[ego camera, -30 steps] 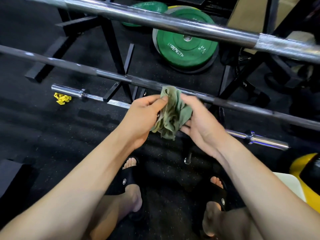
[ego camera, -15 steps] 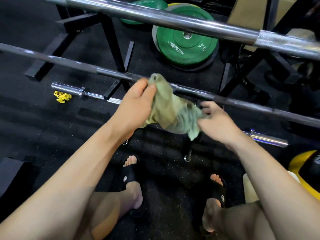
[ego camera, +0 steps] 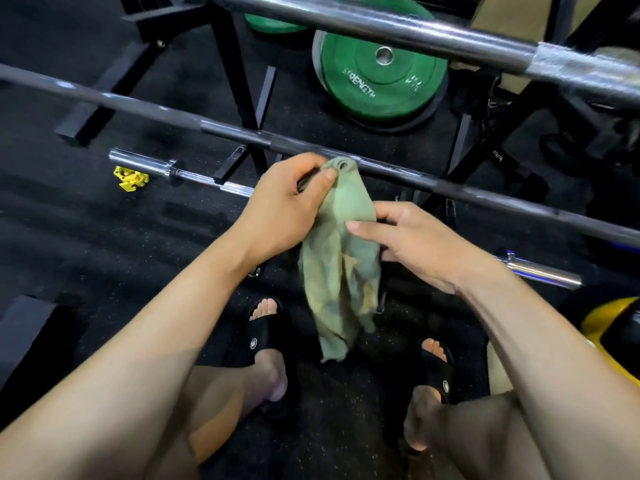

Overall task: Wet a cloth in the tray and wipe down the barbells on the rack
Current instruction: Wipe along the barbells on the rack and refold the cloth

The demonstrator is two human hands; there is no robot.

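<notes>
both hands, left hand [ego camera: 280, 209] and right hand [ego camera: 412, 240], pinch the hanging cloth [ego camera: 341, 261].

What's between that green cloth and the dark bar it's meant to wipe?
Nothing visible. The left hand pinches the cloth by its top corner right in front of the middle barbell, and the right hand holds its edge lower down. No other object lies between cloth and bar, though actual contact can't be judged.

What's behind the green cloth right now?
Behind the cloth, held by the left hand and right hand, run the dark barbell and black floor. The lower chrome bar's middle is covered.
</notes>
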